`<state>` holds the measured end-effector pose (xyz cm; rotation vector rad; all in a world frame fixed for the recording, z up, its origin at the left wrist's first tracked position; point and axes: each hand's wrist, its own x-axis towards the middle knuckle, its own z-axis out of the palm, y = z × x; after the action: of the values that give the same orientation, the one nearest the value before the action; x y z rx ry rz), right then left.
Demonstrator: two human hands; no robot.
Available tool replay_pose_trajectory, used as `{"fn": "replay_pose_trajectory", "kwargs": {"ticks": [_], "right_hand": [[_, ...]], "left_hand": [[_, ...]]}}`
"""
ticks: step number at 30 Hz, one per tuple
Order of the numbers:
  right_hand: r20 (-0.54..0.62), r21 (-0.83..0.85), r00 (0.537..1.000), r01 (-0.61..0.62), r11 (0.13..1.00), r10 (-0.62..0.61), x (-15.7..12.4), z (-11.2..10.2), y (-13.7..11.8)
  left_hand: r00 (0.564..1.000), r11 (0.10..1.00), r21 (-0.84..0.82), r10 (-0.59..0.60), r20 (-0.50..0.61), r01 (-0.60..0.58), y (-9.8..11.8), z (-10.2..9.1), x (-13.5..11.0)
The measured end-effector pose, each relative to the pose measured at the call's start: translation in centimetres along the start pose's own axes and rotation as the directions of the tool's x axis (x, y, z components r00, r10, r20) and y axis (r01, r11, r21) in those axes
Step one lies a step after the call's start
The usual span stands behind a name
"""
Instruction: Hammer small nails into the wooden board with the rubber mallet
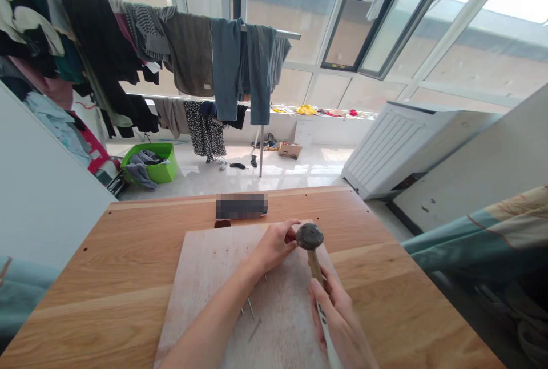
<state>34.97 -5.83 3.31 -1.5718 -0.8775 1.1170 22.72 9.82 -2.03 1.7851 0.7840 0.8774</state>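
Near the far edge of the pale wooden board (pixel 205 295), which lies on a honey-toned wooden table (pixel 107 283), the two hands work close together. The right hand (pixel 338 323) is closed firmly around the handle of a hammer (pixel 315 266), its round dark steel head raised over the board. The handle runs down through the fist to a white grip. The left hand (pixel 272 246) is curled narrowly, its fingertips (pixel 293 224) just beside the hammer head. Whether those fingers pinch something beneath the head is hidden from view.

Below the left wrist, a few thin nails (pixel 250 308) stand tilted in the board, and a loose nail (pixel 255 330) appears to lie flat nearby, between the two forearms. Small dark holes mark the board and the table. Past the board, a pixelated dark object (pixel 242 206) sits near the table's far edge.

Beyond the table, laundry (pixel 190 55) hangs from a drying rack, with a green plastic basket (pixel 149 164) on the floor to the left and a cardboard box (pixel 290 150) by the window.
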Motion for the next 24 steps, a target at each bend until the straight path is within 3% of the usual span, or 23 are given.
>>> {"fn": "replay_pose_trajectory", "kwargs": {"ticks": [5, 9, 11, 14, 16, 19, 24], "right_hand": [[0.043, 0.059, 0.998, -0.055, 0.997, 0.053, -0.1, 0.4, 1.3], [0.011, 0.215, 0.997, -0.072, 0.974, 0.072, 0.2, 0.3, 2.4], [-0.009, 0.281, 0.994, -0.1, 0.955, 0.107, 0.3, 0.3, 2.2], [-0.065, 0.337, 0.989, -0.104, 0.936, 0.134, 0.5, 0.5, 1.4], [-0.06, 0.328, 0.988, -0.113, 0.938, 0.14, 0.5, 0.5, 1.2], [-0.001, 0.286, 0.99, -0.137, 0.948, 0.143, 0.6, 0.5, 1.6], [0.053, 0.259, 0.991, -0.135, 0.956, 0.125, 0.6, 0.2, 2.2]], "left_hand": [[1.0, 0.999, 0.033, -0.004, 0.027, 0.003, 0.3, -0.1, 0.3], [0.999, 0.986, 0.164, -0.007, 0.034, 0.002, 2.3, -2.1, -0.2], [0.995, 0.916, 0.401, -0.06, 0.083, 0.022, 4.1, -3.7, -1.2], [0.963, 0.691, 0.72, -0.232, 0.14, 0.062, 6.6, -5.0, -3.7], [0.944, 0.568, 0.822, -0.284, 0.165, 0.027, 7.3, -4.8, -5.2], [0.94, 0.462, 0.886, -0.281, 0.196, -0.046, 7.4, -3.1, -6.8], [0.917, 0.427, 0.886, -0.255, 0.307, -0.178, 7.7, -0.9, -7.6]]}}
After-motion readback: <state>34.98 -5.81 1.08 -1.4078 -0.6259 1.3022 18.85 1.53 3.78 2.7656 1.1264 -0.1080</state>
